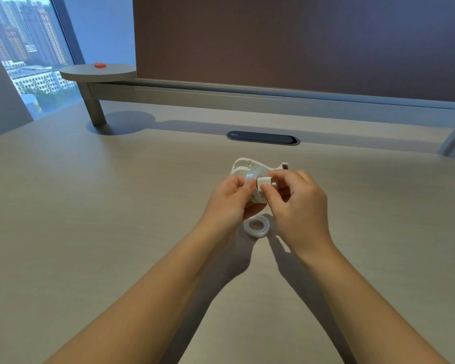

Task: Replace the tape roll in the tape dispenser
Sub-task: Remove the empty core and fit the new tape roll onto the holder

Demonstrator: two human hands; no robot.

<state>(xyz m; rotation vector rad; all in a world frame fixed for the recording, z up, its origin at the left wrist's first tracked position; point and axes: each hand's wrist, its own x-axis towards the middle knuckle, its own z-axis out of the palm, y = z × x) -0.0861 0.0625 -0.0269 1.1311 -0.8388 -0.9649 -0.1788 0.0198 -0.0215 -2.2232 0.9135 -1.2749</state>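
Head view looks down on a pale desk [90,206] where both bare hands meet above its middle. The left hand [229,198] grips a roll of clear tape [254,177] by its rim, fingers closed around it. The right hand [300,203] pinches a small white plastic hub [264,182] between thumb and forefinger, right at the roll's centre — whether it is seated inside the core I cannot tell. Just behind the hands lies the white tape dispenser [243,165] on the desk, partly hidden by the fingers. A second ring, thin and whitish [256,227], lies flat on the desk below the hands, between the wrists. Farther back, a dark oval cable slot [263,137] sits in the desk.
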